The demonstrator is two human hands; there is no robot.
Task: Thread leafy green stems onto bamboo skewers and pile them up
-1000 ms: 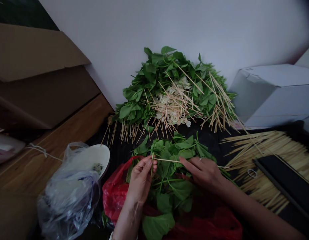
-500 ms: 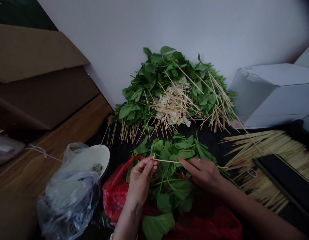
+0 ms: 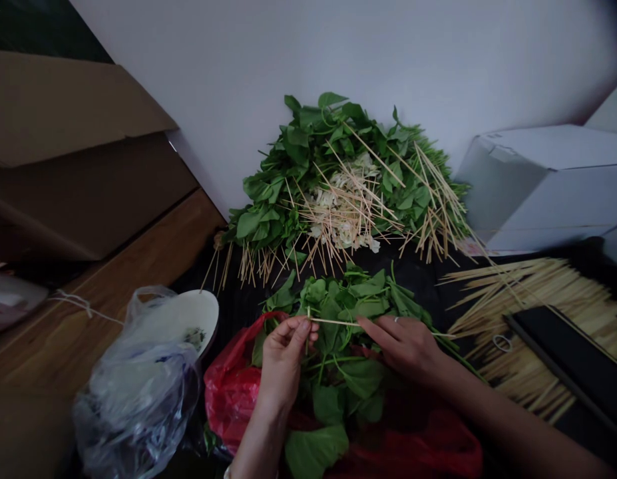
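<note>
My left hand [image 3: 282, 359] pinches a thin green stem [image 3: 307, 334] at the tip of a bamboo skewer [image 3: 338, 322]. My right hand [image 3: 407, 344] grips the same skewer further along, a ring on one finger. Both hands hover over loose green leaves [image 3: 345, 372] spilling from a red plastic bag [image 3: 228, 386]. Behind them, against the white wall, lies a big heap of skewered greens [image 3: 338, 179] with pale pieces in the middle.
A bundle of bare skewers [image 3: 532, 293] lies at right with a black flat object [image 3: 568, 359] on it. A white box [image 3: 548, 186] stands behind. At left are a white bowl [image 3: 198, 313], a clear plastic bag [image 3: 133, 386], a wooden surface and cardboard boxes [image 3: 73, 153].
Almost nothing has shifted; my left fingers have crept slightly right along the skewer tip with the stem. My right hand stays put.
</note>
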